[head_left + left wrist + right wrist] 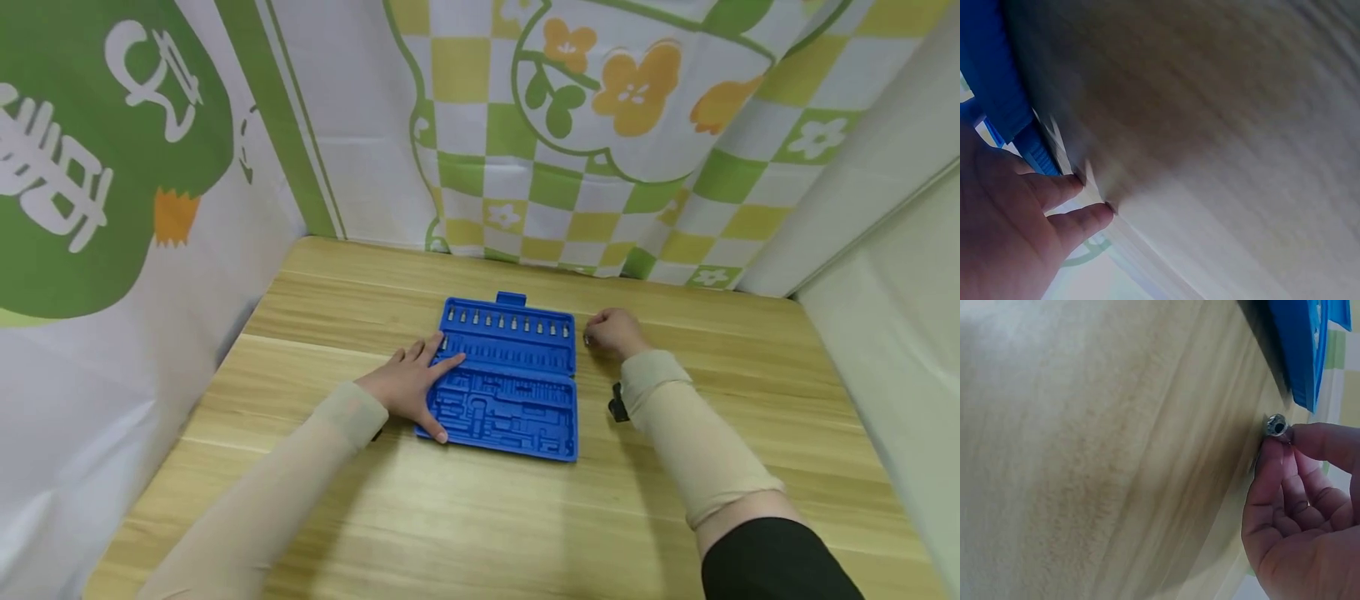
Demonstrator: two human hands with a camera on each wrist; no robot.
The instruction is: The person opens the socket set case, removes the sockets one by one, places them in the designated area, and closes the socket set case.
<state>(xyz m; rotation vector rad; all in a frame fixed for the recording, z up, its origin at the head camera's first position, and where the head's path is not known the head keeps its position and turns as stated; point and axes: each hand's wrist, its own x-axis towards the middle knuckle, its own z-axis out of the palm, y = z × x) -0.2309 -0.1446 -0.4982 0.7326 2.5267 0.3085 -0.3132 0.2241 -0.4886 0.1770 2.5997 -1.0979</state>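
Observation:
An opened blue plastic tool case [495, 421] lies flat on the table. A row of small metal bits [513, 324] stands in its far half, and one more bit [445, 342] sits at the left of the row below. My left hand [408, 385] rests with spread fingers on the case's left edge, thumb at the near corner. Two of its fingertips [1105, 212] touch the tabletop in the left wrist view. To the right of the case, my right hand [617, 332] pinches a small metal socket [1277, 425] between thumb and finger, close over the wood.
The case stands on a wooden table [465, 517]. A patterned cloth [555, 200] hangs along the table's back edge. White sheeting [247, 208] closes off the left side, and a pale panel [892, 275] stands along the right.

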